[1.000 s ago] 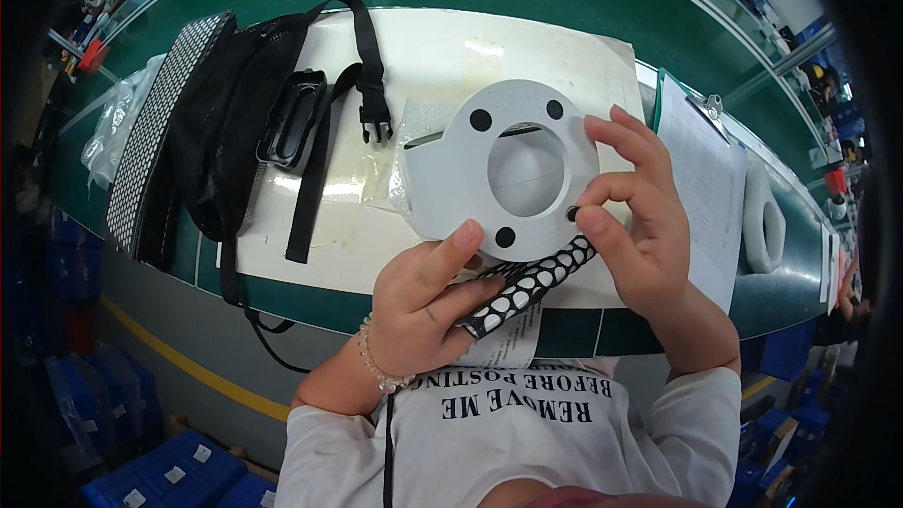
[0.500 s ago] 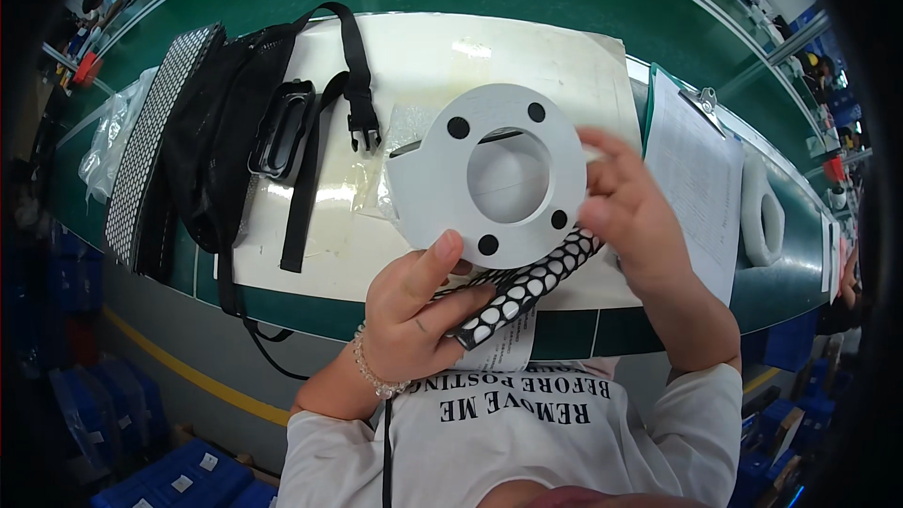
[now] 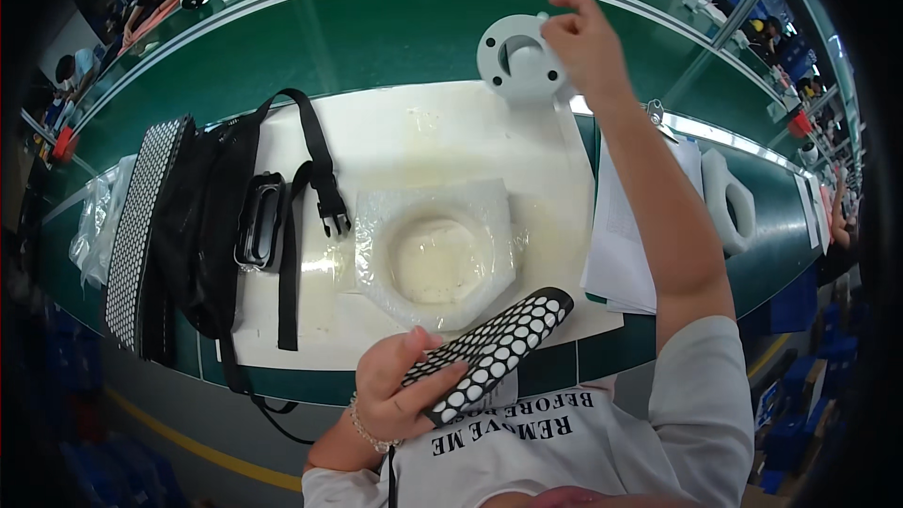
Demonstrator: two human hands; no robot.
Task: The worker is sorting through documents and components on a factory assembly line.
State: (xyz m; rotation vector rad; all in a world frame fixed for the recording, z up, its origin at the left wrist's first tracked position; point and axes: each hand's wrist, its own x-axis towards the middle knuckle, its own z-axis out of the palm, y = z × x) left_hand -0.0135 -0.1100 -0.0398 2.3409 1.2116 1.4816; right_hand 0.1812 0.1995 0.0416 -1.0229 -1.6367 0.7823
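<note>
- Currently: right hand reaches far over the green belt, fingers closed on the rim of a grey disc; it looks like set-down.
- Left hand is clamped on a black strap with white dots, near the body.
- Judgement: next calls for a clean release, flat on the belt.
- Disc: rigid, matte, round, centre bore. Clear plastic bag, crinkled, lies on the white tabletop.

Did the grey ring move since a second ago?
Yes. The grey ring, in the right hand, went from over the white mat near the chest to the mat's far edge by the green belt.
</note>
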